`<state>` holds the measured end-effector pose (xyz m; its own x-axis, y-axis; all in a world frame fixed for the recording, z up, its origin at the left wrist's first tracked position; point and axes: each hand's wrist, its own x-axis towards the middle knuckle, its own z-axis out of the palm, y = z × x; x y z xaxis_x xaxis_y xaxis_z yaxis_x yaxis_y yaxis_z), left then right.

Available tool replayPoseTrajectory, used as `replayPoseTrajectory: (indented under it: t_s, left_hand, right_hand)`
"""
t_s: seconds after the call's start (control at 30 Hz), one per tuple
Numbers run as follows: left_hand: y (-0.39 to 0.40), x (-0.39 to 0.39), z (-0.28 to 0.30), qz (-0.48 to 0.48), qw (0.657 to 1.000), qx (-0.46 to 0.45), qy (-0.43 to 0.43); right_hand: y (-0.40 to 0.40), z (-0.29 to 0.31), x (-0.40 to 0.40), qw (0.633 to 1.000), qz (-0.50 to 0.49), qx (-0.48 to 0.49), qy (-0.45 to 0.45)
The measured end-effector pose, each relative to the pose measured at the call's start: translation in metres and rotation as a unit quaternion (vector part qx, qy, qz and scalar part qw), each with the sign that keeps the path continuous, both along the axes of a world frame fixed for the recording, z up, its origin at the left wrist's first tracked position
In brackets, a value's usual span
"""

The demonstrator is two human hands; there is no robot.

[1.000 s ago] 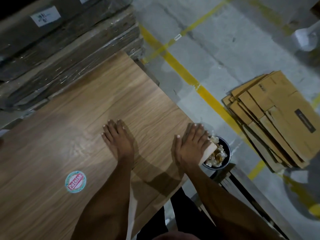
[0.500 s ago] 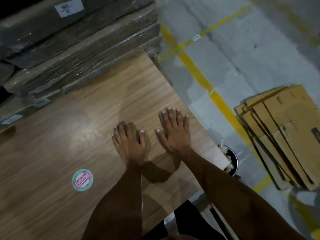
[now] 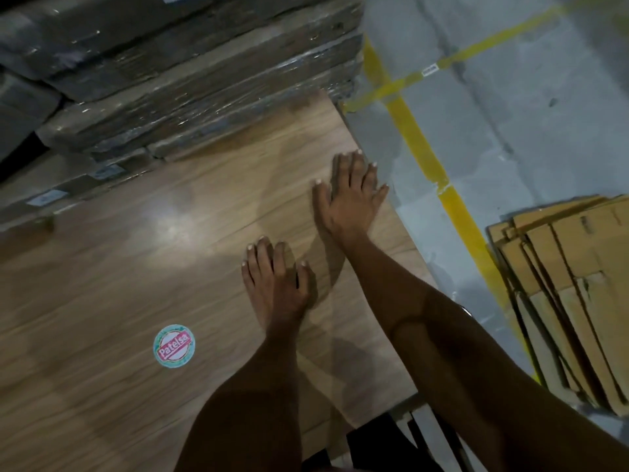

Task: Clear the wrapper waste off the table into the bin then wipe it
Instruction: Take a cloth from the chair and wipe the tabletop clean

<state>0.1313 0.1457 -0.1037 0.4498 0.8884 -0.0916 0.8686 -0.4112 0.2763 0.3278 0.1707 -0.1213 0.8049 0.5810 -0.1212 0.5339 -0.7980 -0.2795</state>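
The wooden table fills the left and middle of the view. My left hand lies flat on the tabletop with straight fingers. My right hand lies flat farther out, close to the table's right edge, fingers spread and straight. Neither hand holds anything. A round sticker reading "Patelsa" is stuck on the table near the front left. No wrappers show on the tabletop. The bin is hidden behind my right forearm.
Shrink-wrapped stacks of flat cartons rise right behind the table's far edge. Flattened cardboard boxes lie on the grey floor to the right. Yellow floor lines run beside the table.
My right hand slid from the table's right edge above the bin inward, then forward along that edge. My left hand stayed flat. The view shifted, and my right forearm now covers the bin.
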Motion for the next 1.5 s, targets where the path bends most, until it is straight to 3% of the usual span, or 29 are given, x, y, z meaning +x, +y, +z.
replayPoseTrajectory:
  t_s: [0.07,0.2,0.4,0.63,0.73,0.9,1.23,1.4,1.5]
  left_hand:
    - [0.0,-0.001,-0.001,-0.001,1.0,-0.002,-0.003]
    - [0.003,-0.002,-0.005,-0.002,1.0,-0.011,0.022]
    - [0.002,0.0,-0.004,0.015,1.0,0.001,-0.006]
    - [0.002,0.002,-0.005,0.027,0.999,-0.021,0.0]
    - [0.001,0.0,-0.006,0.021,1.0,-0.009,-0.002]
    - [0.002,-0.001,-0.004,0.012,1.0,-0.015,-0.013]
    - [0.003,-0.014,-0.009,0.015,0.987,-0.01,-0.161]
    - [0.011,-0.035,-0.004,0.047,0.939,-0.14,-0.311]
    - [0.007,-0.072,-0.007,0.042,0.917,-0.215,-0.333]
  right_hand:
    - [0.029,0.003,0.002,1.0,-0.001,-0.01,0.007]
    - [0.066,-0.002,0.024,0.988,0.154,-0.004,0.002]
    - [0.11,0.002,0.029,1.0,0.005,-0.001,0.019]
    - [0.117,0.002,0.044,0.995,0.091,-0.037,0.001]
    - [0.096,0.001,0.038,0.991,0.131,-0.014,-0.001]
    - [0.036,0.001,0.0,0.996,0.083,0.011,-0.004]
    - [-0.088,0.027,-0.106,0.985,0.097,-0.111,0.086]
    - [-0.144,0.026,-0.155,0.966,0.143,-0.149,0.153]
    - [-0.167,0.03,-0.195,0.955,0.162,-0.182,0.169]
